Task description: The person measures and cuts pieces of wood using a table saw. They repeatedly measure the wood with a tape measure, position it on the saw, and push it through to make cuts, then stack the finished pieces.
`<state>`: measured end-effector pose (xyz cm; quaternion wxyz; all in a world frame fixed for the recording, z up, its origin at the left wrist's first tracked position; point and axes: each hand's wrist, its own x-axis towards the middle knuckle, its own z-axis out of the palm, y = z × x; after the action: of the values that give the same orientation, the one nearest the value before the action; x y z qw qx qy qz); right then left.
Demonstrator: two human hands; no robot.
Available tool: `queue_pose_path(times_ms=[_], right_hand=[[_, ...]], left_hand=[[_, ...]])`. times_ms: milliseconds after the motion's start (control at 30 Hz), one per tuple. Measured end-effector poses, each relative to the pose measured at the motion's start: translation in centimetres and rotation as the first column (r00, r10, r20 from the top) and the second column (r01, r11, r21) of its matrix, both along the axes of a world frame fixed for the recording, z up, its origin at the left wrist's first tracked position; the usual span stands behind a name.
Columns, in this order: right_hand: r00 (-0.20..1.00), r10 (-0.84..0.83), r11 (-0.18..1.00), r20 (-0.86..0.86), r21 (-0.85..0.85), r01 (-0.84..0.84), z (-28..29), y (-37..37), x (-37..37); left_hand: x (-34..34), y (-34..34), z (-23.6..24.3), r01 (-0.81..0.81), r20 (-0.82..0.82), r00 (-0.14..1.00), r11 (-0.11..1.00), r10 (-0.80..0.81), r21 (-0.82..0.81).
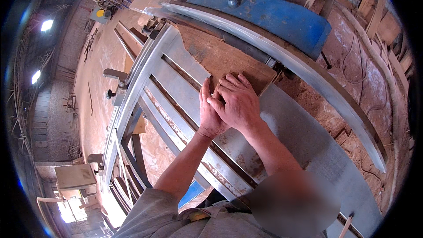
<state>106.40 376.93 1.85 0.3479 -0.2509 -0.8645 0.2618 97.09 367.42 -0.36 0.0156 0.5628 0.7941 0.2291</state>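
Both hands meet at the near end of a rough brown board, which lies flat on a grey metal table (304, 132). Left hand (211, 117) has its visible fingers straight, their tips at the near left corner of the board (224, 57); much of its palm side is hidden, so I cannot tell whether it grips the edge. Right hand (240, 103) overlaps it, open, with fingers slightly bent and spread, their tips reaching over the board's near edge. Left of the board, long slots (178, 90) run through the table, with brown dust in them, and beyond those slots a metal frame (136, 64) carries a black knob (110, 94). Along the board's right side runs a long shiny metal rail (282, 46), bent into a curve by the lens; past it, farther from the board, sits a blue panel (282, 17) with a lever (232, 1) standing up from it. Sawdust (304, 99) lies to the right of the board, and farther out that way are wood scraps (390, 24). Well apart from the board, on its near left, stands a pale box (75, 176). Nearer the body than the board, a grey sleeve (150, 209) covers the left upper arm, and a blurred patch hides part of the right arm.
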Motion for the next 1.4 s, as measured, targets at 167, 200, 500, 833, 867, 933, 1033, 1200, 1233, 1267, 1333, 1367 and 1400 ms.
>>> queue_pose_path(times_ms=[167, 200, 500, 833, 867, 933, 1033, 1200, 1233, 1267, 1333, 1367, 1400], right_hand=[[1.0, 0.022, 1.0, 0.0, -0.004, -0.022, 0.2, 0.1, 0.0], [1.0, 0.022, 1.0, -0.005, -0.007, -0.022, 0.2, 0.2, 0.0], [0.999, -0.01, 0.999, -0.038, 0.033, 0.012, 0.0, 0.1, -0.5], [0.999, -0.033, 0.999, -0.003, 0.022, 0.033, -0.6, -0.3, -0.9], [0.999, -0.037, 0.999, -0.01, 0.018, 0.037, -0.6, -0.3, -0.9], [0.999, -0.041, 0.999, -0.01, 0.002, 0.041, -0.5, -0.4, -0.8], [0.997, -0.044, 0.999, -0.058, -0.007, 0.044, -0.4, -0.5, -0.8], [0.996, -0.057, 0.998, -0.066, 0.005, 0.057, -0.3, -0.5, -0.9], [0.996, -0.058, 0.998, -0.062, 0.003, 0.058, -0.3, -0.5, -0.9], [0.996, -0.06, 0.998, -0.07, 0.0, 0.06, -0.3, -0.5, -1.0], [0.995, -0.062, 0.998, -0.083, -0.001, 0.062, -0.4, -0.5, -1.0], [0.996, -0.061, 0.998, -0.071, -0.003, 0.06, -0.5, -0.5, -1.0], [0.996, -0.059, 0.998, -0.059, -0.005, 0.059, -0.5, -0.5, -1.0]], left_hand=[[-0.5, -0.1, -0.2, 0.041, -0.075, 0.996, 0.997, -0.046, -0.064], [-0.6, -0.1, -0.1, 0.063, -0.081, 0.994, 0.996, -0.068, -0.065], [-1.0, -0.1, -0.3, 0.132, 0.021, 0.991, 0.988, -0.131, -0.078], [-0.6, -0.3, 0.6, 0.162, -0.112, 0.98, 0.987, -0.163, -0.021], [-0.6, -0.2, 0.7, 0.173, -0.116, 0.978, 0.985, -0.172, -0.009], [-0.7, -0.3, 0.6, 0.195, -0.135, 0.972, 0.981, -0.192, 0.006], [-0.8, -0.2, 0.4, 0.175, -0.189, 0.964, 0.981, -0.187, -0.079], [-0.8, -0.5, 0.0, 0.17, -0.062, 0.984, 0.985, -0.168, 0.035], [-0.9, -0.5, 0.0, 0.157, -0.005, 0.988, 0.984, -0.157, 0.084], [-0.9, -0.6, 0.0, 0.165, -0.043, 0.986, 0.984, -0.162, 0.069], [-1.0, -0.6, -0.2, 0.174, -0.11, 0.98, 0.984, -0.168, 0.042], [-1.1, -0.6, -0.2, 0.181, -0.131, 0.975, 0.984, -0.179, -0.003], [-1.2, -0.6, -0.3, 0.187, -0.153, 0.969, 0.981, -0.193, -0.047]])
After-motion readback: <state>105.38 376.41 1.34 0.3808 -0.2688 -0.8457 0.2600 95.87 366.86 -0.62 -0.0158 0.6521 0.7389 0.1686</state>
